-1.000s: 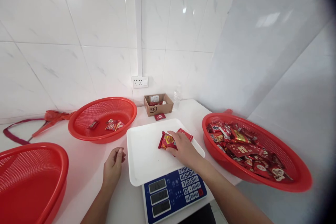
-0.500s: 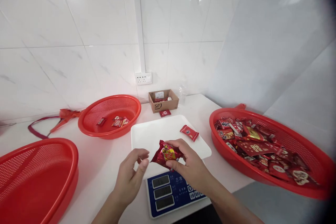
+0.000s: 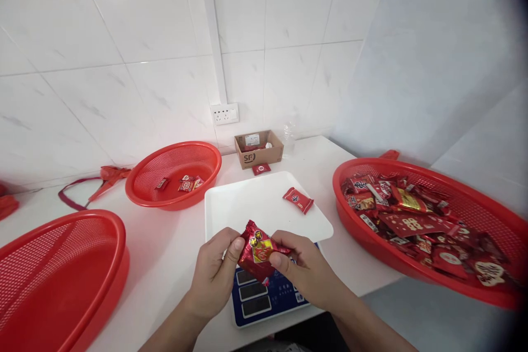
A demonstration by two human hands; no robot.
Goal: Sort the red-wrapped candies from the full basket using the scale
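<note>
The left hand [image 3: 216, 267] and right hand [image 3: 305, 269] pinch one shiny packet [image 3: 259, 256] over one scale [image 3: 243, 203] bearing one smaller packet [image 3: 298, 200], amid three baskets [image 3: 61, 280].

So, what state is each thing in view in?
Left grip: closed on held packet
Right grip: closed on held packet
Held packet: no visible tear
Loose packet: flat on white tray
Cardboard box: open-topped
Right basket: heaped with packets
Far left basket: few packets
Scale displays: unreadable

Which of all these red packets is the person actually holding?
The shiny packet with a yellow patch, pinched by the left hand and right hand over the scale; others, like the plainer packet on the white tray, touch neither hand.
</note>
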